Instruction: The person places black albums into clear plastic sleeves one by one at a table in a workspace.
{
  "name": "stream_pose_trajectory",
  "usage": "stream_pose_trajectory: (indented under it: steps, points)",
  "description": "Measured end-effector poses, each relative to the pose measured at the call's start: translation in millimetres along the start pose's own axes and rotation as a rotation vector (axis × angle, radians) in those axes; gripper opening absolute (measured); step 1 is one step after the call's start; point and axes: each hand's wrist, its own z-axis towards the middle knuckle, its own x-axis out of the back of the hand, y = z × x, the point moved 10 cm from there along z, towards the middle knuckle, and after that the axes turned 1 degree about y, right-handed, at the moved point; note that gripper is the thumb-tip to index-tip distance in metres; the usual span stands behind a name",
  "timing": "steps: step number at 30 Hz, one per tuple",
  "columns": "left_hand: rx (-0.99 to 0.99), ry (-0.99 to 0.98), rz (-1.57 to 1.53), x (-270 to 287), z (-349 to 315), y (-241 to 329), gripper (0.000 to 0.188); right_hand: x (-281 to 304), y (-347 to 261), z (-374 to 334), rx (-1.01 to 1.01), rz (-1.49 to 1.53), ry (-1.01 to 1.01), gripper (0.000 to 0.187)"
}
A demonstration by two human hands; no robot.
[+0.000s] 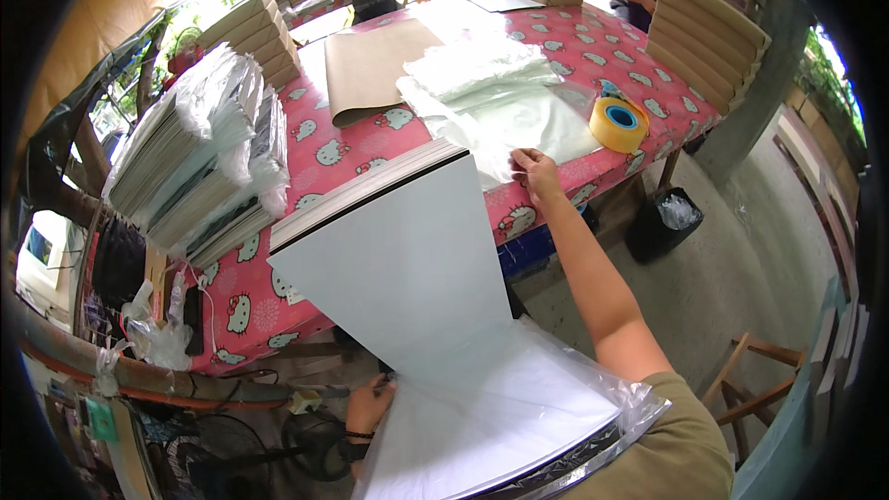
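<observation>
Right fingers (520, 158) pinch plastic (546, 125); the left hand (372, 404) is half hidden, grip unclear. Overhanging the bench (252, 301), the stack (398, 255) could slip.

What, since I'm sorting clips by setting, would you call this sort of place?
Probably a semi-open packing workshop: tall brown stacks on a pink-covered table, plastic-wrapped sheets at left, and a tape roll beside translucent plastic.
</observation>
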Motion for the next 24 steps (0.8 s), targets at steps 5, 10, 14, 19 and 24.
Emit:
stream_pose_trajectory:
  steps: [5,10,14,19,24]
  points:
    - [-0.007,0.218,-0.042,42,-1,-21,0.039,58,-95,-19,0.557,-0.077,0.327,0.012]
    - [-0.299,0.58,-0.629,155,-46,71,0.025,-68,-88,-147,0.296,-0.915,-0.597,0.016]
    - [-0.748,0.345,-0.766,166,-51,184,0.035,-157,-95,-310,0.139,-0.675,-1.547,0.01]
    - [-0.611,-0.063,-0.803,95,-13,250,0.035,-181,-136,-264,0.479,-0.638,-0.864,0.013]
    - [-0.407,0.04,-0.978,102,6,220,0.02,-169,-117,-231,0.11,-0.326,-0.732,0.018]
